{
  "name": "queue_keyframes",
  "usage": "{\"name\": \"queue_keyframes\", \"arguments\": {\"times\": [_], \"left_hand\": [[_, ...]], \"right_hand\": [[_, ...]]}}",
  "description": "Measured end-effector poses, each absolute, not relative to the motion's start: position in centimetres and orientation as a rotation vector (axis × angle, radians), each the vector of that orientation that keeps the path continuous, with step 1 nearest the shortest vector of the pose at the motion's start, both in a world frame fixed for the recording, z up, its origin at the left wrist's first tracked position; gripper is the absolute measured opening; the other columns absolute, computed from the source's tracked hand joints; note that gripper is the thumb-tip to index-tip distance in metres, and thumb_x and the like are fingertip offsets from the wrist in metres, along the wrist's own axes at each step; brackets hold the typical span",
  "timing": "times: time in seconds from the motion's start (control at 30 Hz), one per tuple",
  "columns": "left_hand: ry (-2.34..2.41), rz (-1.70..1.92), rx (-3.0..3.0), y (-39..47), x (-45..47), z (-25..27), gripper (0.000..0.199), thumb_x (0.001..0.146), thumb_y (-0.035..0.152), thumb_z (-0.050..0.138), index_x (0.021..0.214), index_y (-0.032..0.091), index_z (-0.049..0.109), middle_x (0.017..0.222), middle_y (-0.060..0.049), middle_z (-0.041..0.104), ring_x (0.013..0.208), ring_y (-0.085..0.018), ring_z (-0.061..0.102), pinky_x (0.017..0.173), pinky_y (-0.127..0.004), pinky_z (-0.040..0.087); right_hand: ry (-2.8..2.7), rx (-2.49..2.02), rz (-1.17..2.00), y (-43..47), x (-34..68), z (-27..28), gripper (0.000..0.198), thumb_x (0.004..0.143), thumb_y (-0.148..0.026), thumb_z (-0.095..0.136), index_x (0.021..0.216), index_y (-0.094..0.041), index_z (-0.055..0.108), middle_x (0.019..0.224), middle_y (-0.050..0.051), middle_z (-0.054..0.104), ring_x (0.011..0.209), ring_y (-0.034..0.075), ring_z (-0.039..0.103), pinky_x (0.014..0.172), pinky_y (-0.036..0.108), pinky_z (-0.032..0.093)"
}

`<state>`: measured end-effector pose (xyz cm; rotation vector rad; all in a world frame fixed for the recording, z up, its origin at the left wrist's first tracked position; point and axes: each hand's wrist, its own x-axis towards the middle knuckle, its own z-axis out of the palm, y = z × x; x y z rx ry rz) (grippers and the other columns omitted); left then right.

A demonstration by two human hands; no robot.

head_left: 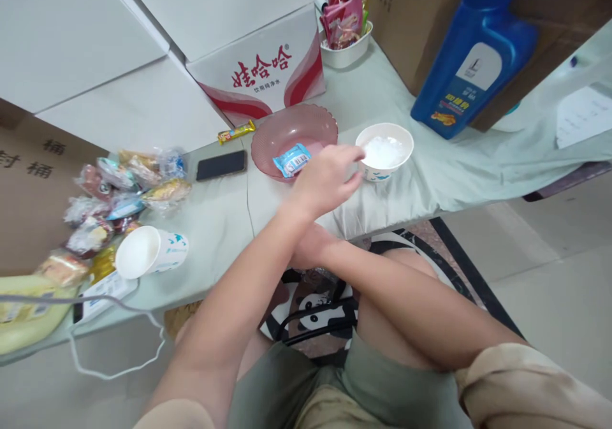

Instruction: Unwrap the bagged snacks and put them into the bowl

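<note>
My arms cross in front of me. My left hand [332,177] reaches over the table edge beside a white paper bowl [377,173], its thumb and forefinger apart with nothing seen between them. Inside the bowl lies a whitish, translucent mass [382,151] that I cannot make out. Behind the left hand a pink translucent dish [272,134] holds a blue-wrapped snack packet [291,160]. My right hand [313,247] lies under the left forearm, near the table edge, and its fingers are mostly hidden.
Left on the table are a phone [221,166], a yellow snack bar [236,132], wrapped snacks [124,180], a tipped paper cup [153,252] and a cable [115,376]. A large blue bottle [471,65], a white box [262,65] and a packet-filled tub [347,54] stand behind.
</note>
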<state>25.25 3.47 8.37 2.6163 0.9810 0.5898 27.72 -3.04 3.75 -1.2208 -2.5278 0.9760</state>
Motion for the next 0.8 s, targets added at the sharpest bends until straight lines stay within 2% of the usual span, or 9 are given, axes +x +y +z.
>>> {"name": "queue_keyframes", "arguments": {"times": [0.1, 0.2, 0.37, 0.53, 0.6, 0.7, 0.8], "left_hand": [[1.211, 0.998, 2.248, 0.8, 20.3, 8.2, 0.013, 0.091, 0.023, 0.053, 0.084, 0.02, 0.063, 0.081, -0.001, 0.07, 0.076, -0.014, 0.064, 0.075, -0.027, 0.053], [1.42, 1.159, 2.02, -1.2, 15.9, 6.3, 0.012, 0.086, 0.024, 0.055, 0.074, 0.022, 0.058, 0.065, 0.002, 0.06, 0.063, -0.013, 0.056, 0.063, -0.027, 0.049], [1.56, 0.963, 1.97, -1.6, 11.2, 2.6, 0.011, 0.079, 0.021, 0.055, 0.068, 0.022, 0.056, 0.059, 0.002, 0.056, 0.055, -0.012, 0.048, 0.056, -0.027, 0.043], [1.611, 0.677, 2.003, -1.6, 9.0, 0.6, 0.015, 0.082, 0.026, 0.053, 0.072, 0.02, 0.06, 0.05, 0.005, 0.045, 0.049, -0.011, 0.041, 0.056, -0.027, 0.035], [1.584, 0.586, 2.084, -1.9, 8.8, 0.5, 0.017, 0.084, 0.028, 0.052, 0.073, 0.02, 0.063, 0.05, 0.005, 0.045, 0.049, -0.011, 0.041, 0.058, -0.028, 0.035], [1.545, 0.595, 2.105, -2.3, 8.7, 0.8, 0.019, 0.085, 0.029, 0.05, 0.076, 0.021, 0.064, 0.052, 0.005, 0.048, 0.049, -0.011, 0.043, 0.059, -0.027, 0.036], [1.494, 0.591, 2.097, -2.3, 8.4, 1.2, 0.019, 0.085, 0.028, 0.049, 0.075, 0.021, 0.064, 0.051, 0.005, 0.046, 0.049, -0.011, 0.041, 0.058, -0.027, 0.035]], "right_hand": [[-2.59, -1.299, 0.976, -3.3, 27.8, 4.7, 0.034, 0.099, -0.027, 0.046, 0.121, -0.016, 0.07, 0.119, 0.014, 0.073, 0.106, 0.031, 0.07, 0.086, 0.04, 0.054], [-2.583, -1.384, 0.929, -3.6, 27.9, 5.0, 0.037, 0.098, -0.03, 0.042, 0.118, -0.017, 0.071, 0.11, 0.015, 0.076, 0.096, 0.03, 0.072, 0.077, 0.038, 0.052], [-2.591, -1.506, 0.925, -3.7, 27.6, 5.0, 0.034, 0.095, -0.027, 0.041, 0.11, -0.023, 0.072, 0.107, 0.01, 0.077, 0.092, 0.025, 0.071, 0.072, 0.031, 0.045], [-2.508, -1.737, 0.877, -3.4, 27.6, 4.8, 0.029, 0.095, -0.032, 0.045, 0.094, -0.022, 0.072, 0.096, 0.009, 0.077, 0.084, 0.023, 0.069, 0.063, 0.029, 0.035], [-2.452, -1.827, 0.847, -3.0, 28.4, 4.7, 0.029, 0.094, -0.033, 0.047, 0.082, -0.021, 0.07, 0.089, 0.009, 0.076, 0.08, 0.022, 0.066, 0.061, 0.029, 0.032], [-2.373, -2.007, 0.809, -2.3, 30.5, 5.0, 0.033, 0.094, -0.034, 0.047, 0.069, -0.021, 0.064, 0.079, 0.008, 0.073, 0.075, 0.02, 0.063, 0.061, 0.029, 0.032], [-2.253, -2.292, 0.697, -2.4, 33.2, 5.3, 0.033, 0.094, -0.039, 0.044, 0.074, -0.023, 0.065, 0.083, 0.007, 0.073, 0.078, 0.022, 0.065, 0.061, 0.03, 0.034]]}}
